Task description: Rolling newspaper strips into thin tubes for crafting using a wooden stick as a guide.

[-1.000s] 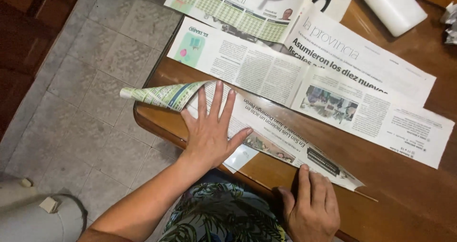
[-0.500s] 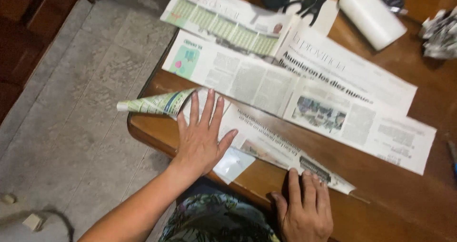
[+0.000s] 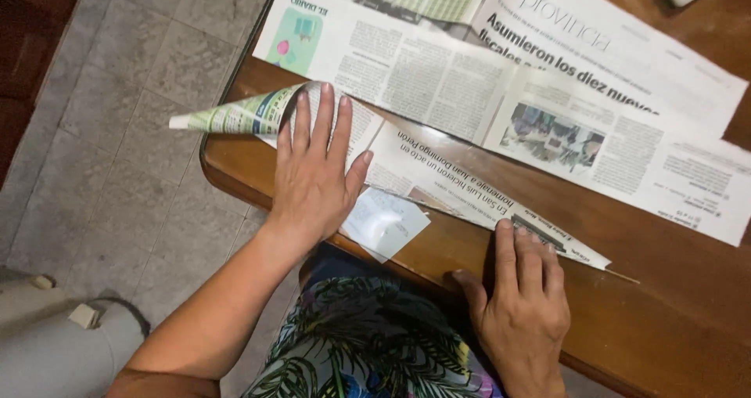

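Head view, newspaper cone lying flat, tip pointing left

Your left hand lay flat on a newspaper strip that was rolled at one end into a pointy cone. Your right hand pressed the strip's other end at the edge of the brown worktop. More newspaper sheets lay just behind.

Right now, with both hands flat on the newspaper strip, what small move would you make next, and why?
Probably roll the strip a little further with the left hand: its rolled tip already juts past the table edge, while the right hand pins the flat, unrolled far end.
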